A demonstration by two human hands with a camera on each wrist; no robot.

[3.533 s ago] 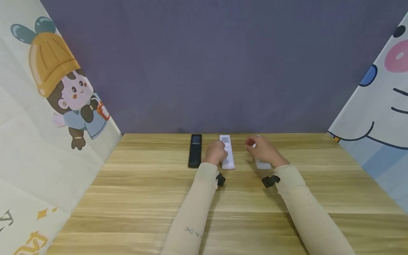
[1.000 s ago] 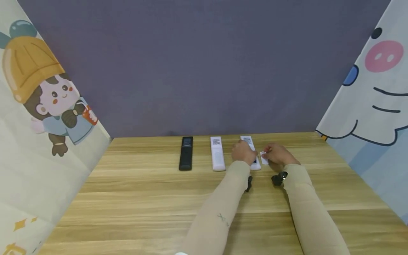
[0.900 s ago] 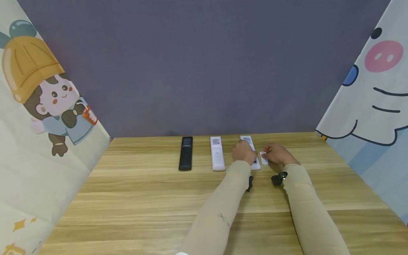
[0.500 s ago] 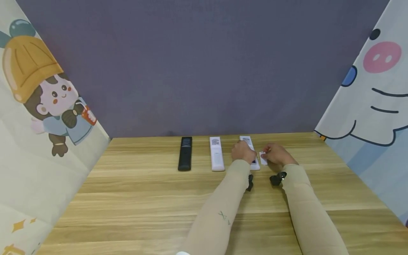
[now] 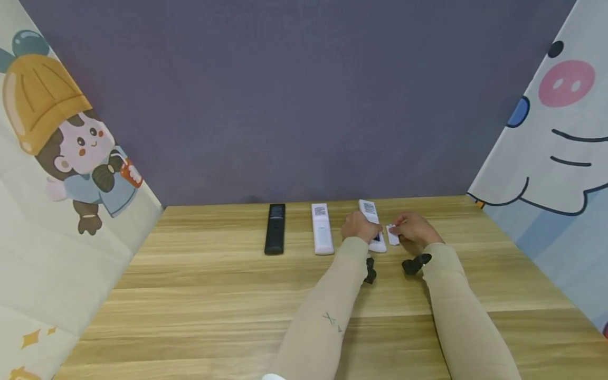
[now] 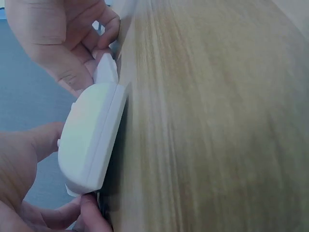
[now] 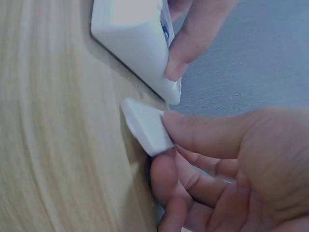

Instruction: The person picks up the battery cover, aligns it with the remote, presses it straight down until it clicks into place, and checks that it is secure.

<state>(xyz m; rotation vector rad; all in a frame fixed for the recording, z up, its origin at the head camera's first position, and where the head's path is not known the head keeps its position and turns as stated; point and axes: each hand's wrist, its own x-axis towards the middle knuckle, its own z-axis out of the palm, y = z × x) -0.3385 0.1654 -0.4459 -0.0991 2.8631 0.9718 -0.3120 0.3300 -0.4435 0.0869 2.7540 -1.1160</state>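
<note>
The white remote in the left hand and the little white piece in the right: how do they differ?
The white remote is longer and thicker than the little white piece. The left hand grips the remote; the right hand pinches the piece. Both are white and held.

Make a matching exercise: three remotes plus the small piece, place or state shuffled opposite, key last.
Things:
1. right remote
2. black remote
3. small piece
4. middle remote

Place or state:
A. leftmost in the row
B. white, touched by neither hand
C. gripped by the left hand
D. pinched by the right hand

Pairs: 1-C, 2-A, 3-D, 4-B
</note>
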